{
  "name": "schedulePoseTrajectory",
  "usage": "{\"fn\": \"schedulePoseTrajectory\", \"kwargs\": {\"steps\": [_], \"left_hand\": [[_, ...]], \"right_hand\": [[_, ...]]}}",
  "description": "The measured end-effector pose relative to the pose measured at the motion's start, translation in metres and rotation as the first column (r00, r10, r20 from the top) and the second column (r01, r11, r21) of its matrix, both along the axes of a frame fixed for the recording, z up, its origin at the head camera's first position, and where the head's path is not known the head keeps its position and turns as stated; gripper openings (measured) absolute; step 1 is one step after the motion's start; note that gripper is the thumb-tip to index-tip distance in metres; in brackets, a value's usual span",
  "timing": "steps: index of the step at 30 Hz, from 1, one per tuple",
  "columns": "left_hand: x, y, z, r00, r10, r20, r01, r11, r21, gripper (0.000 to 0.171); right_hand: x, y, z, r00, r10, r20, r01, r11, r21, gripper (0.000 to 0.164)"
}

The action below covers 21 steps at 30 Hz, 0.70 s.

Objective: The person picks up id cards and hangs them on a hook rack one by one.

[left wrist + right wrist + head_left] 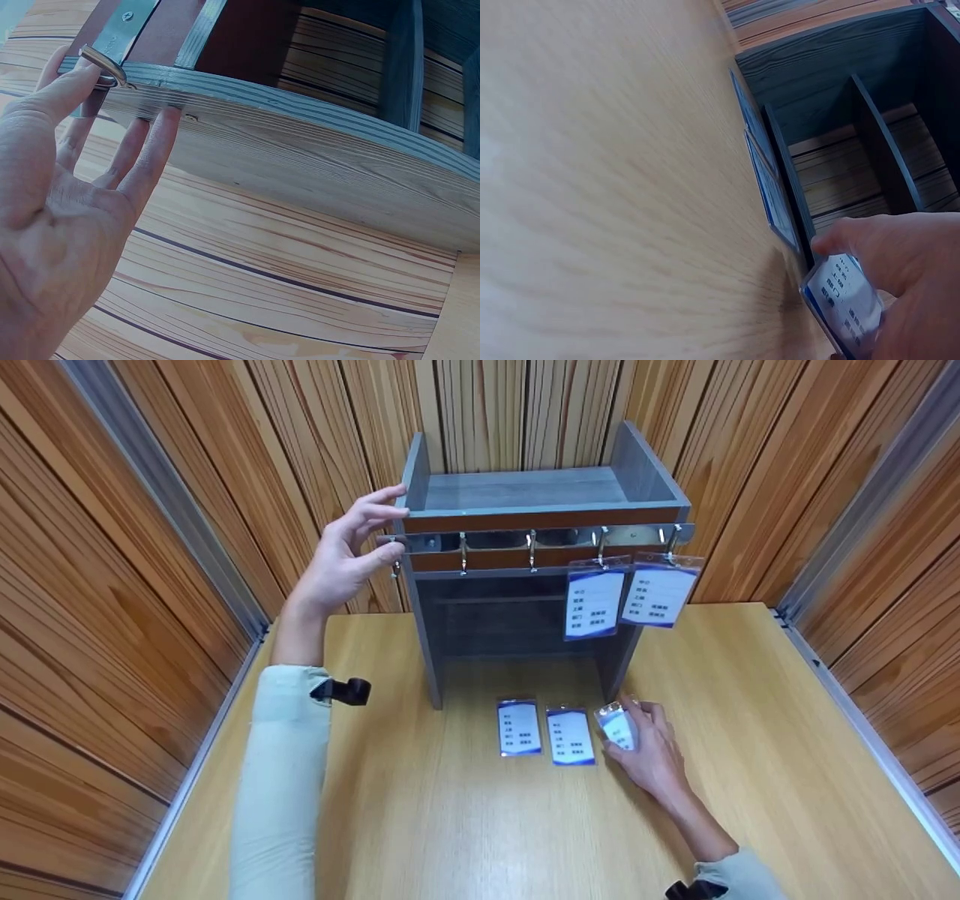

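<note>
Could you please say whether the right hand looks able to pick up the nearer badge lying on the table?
Probably not: the right hand already pinches another badge, which occupies its grip, though the nearer tabletop badge lies close by, uncovered.

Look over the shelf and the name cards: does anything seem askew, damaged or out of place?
Mainly the hook rail: its left end juts past the shelf's side, so the end hook sits beyond the edge, by the left hand. The tilted card is held by the right hand. Nothing looks spilled or broken.

a table point(450, 825) bears a grey shelf unit point(496, 576), two flat badges point(519, 727) point(571, 736) and perhaps a held badge's point(616, 727) edge.
</note>
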<state>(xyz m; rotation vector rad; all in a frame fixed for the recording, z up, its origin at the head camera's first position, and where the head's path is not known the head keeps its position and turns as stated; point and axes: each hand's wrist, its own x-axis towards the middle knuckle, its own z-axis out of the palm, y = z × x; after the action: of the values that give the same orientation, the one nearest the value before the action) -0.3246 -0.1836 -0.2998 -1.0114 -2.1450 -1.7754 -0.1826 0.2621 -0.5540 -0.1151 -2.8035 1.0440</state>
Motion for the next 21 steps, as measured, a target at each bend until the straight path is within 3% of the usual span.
{"fn": "schedulePoseTrajectory", "kwargs": {"steps": [13, 21], "left_hand": [[-0.001, 0.0, 0.001, 1.0, 0.002, 0.008, -0.002, 1.0, 0.003, 0.037], [0.0, 0.0, 0.0, 1.0, 0.007, 0.008, -0.007, 1.0, -0.004, 0.038]], "right_hand": [[0.001, -0.009, 0.005, 0.997, 0.008, -0.082, -0.014, 0.997, -0.073, 0.093], [0.0, -0.018, 0.008, 0.997, 0.011, -0.078, -0.016, 0.998, -0.068, 0.099]]}}
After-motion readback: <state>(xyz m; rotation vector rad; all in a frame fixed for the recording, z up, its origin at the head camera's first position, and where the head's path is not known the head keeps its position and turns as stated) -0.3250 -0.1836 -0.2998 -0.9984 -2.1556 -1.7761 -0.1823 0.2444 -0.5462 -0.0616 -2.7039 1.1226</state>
